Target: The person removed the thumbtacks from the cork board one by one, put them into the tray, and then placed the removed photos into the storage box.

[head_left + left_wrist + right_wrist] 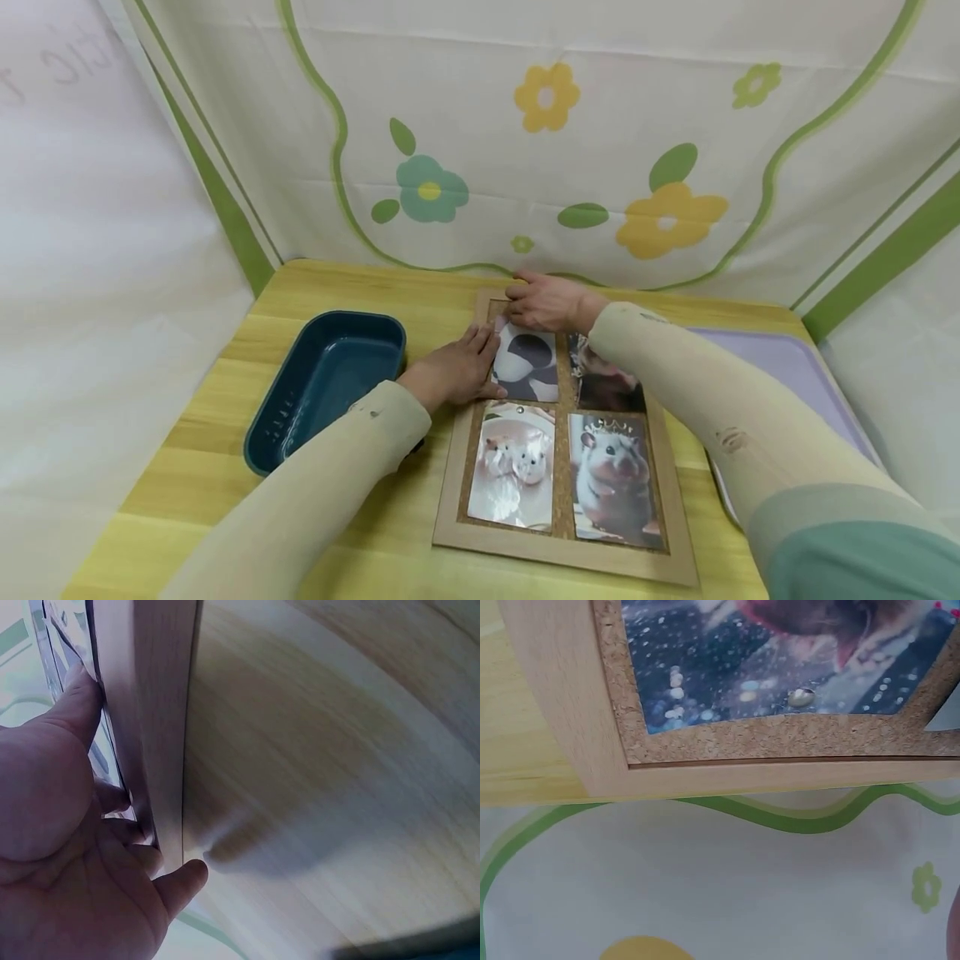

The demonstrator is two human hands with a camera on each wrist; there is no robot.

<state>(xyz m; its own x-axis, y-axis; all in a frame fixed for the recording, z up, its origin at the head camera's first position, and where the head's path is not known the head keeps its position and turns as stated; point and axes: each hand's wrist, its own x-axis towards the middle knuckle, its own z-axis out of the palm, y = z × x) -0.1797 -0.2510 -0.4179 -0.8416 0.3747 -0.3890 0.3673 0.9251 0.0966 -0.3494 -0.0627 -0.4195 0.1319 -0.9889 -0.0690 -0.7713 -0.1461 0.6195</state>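
A wooden-framed cork board [566, 562] lies on the table with four photos on it. My left hand [459, 367] rests on the board's left edge, its thumb and fingertips on the upper left photo [525, 362], a dark-and-white picture. In the left wrist view the left hand [82, 825] lies along the wooden side of the frame [154, 712]. My right hand [551, 302] bends over the top edge of that same photo; what its fingertips touch is hidden, so I cannot tell whether they pinch anything. A silver thumbtack [801, 697] holds the upper right photo [705, 675].
Left of the board stands a dark teal tray [330, 325]. A lilac tray [780, 358] lies to the right, partly under my right sleeve. Below the left hand are a photo of two hamsters [513, 467] and a crowned hamster photo [615, 475]. A flowered curtain [480, 125] hangs behind the table.
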